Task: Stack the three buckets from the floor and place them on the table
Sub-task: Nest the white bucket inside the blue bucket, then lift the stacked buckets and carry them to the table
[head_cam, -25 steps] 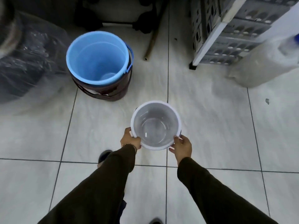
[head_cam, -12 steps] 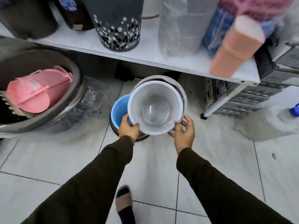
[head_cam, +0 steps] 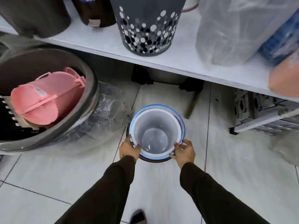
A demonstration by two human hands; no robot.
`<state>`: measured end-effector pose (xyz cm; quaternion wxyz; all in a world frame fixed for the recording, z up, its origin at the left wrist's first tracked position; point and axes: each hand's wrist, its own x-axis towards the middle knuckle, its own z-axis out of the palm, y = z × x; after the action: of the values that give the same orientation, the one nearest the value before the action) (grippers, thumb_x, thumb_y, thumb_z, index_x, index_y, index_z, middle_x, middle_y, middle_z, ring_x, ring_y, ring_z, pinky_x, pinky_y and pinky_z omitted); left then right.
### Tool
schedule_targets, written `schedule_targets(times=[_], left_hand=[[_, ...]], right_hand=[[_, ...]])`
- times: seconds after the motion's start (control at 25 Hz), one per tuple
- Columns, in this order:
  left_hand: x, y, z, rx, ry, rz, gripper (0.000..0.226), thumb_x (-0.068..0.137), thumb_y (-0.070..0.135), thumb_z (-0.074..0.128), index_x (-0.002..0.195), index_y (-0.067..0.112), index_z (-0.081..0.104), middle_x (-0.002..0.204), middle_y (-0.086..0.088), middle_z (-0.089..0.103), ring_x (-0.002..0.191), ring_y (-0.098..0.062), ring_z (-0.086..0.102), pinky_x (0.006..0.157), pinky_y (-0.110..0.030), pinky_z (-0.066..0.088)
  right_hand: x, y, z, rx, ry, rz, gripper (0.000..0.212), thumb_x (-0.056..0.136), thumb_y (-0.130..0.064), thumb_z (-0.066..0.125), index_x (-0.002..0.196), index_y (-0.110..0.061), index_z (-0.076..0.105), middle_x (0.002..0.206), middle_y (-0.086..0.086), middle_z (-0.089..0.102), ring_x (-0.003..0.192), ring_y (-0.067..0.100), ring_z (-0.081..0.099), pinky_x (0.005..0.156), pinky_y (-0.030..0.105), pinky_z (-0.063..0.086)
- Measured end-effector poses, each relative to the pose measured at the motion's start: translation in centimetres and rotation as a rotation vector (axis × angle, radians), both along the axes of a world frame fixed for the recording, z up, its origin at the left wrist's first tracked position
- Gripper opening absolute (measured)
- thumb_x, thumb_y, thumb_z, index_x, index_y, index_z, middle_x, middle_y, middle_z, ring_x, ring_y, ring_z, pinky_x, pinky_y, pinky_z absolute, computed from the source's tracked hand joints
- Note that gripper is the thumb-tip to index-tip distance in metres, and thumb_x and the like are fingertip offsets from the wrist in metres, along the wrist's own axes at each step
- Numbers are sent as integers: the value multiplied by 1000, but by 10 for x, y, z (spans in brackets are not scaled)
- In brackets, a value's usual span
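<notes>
A white bucket [head_cam: 155, 126] with a grey inside sits nested in the blue bucket [head_cam: 181, 118], whose rim shows as a thin ring around it. A dark brown bucket [head_cam: 153, 159] peeks out beneath the blue one at the near side. The stack stands on the tiled floor. My left hand [head_cam: 128, 149] grips the white rim at its near left. At the near right of that rim my right hand [head_cam: 183, 151] holds on too.
A white table [head_cam: 178, 62] runs across the top, carrying a dotted grey bin [head_cam: 145, 29], dark bins and a plastic-wrapped bundle [head_cam: 234, 29]. A large grey tub [head_cam: 90, 88] holding a pink bucket stands at the left. Grey crates [head_cam: 258, 115] lie at the right. My shoe [head_cam: 137, 216] is below.
The white bucket, held above the floor a second ago, has come forward and down into the blue bucket. The view has tilted up, bringing the table into sight.
</notes>
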<state>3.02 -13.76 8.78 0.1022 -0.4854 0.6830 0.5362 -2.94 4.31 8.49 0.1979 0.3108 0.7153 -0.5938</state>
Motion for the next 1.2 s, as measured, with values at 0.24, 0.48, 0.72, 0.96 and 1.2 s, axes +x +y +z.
schedule_targets(times=[0.24,0.48,0.72,0.96,1.2], left_hand=[[-14,-10,-26,-149,-91,-33,103,68,17,78,151,20,17,147,-18,29,131,-42,38,111,-47,33],[-33,-34,-73,256,-164,59,126,60,20,78,152,18,-7,130,-9,48,111,-29,52,87,-34,47],[-24,-41,-75,113,-130,-17,83,52,13,76,124,10,36,100,-6,59,79,-22,59,75,-35,55],[-1,-38,-35,146,-100,-21,82,57,-5,69,130,14,35,82,-3,56,71,-30,63,73,-50,62],[33,-17,60,109,10,47,86,51,0,70,129,15,38,84,-3,58,81,-34,65,72,-49,62]], right_hand=[[-8,6,-47,292,21,168,66,82,-24,79,137,-12,45,128,6,41,111,28,55,101,38,47],[-31,12,-84,170,-171,280,62,87,-28,71,135,-8,38,123,10,60,105,26,59,88,32,44],[-26,16,-92,273,-160,370,64,74,-45,70,120,-7,47,117,15,57,100,31,63,91,48,56],[7,27,-66,165,-181,355,79,52,-52,72,114,-9,47,114,16,59,98,32,67,84,50,61],[25,40,38,158,-66,384,70,62,-45,75,115,-8,48,114,16,60,97,33,67,85,51,60]])
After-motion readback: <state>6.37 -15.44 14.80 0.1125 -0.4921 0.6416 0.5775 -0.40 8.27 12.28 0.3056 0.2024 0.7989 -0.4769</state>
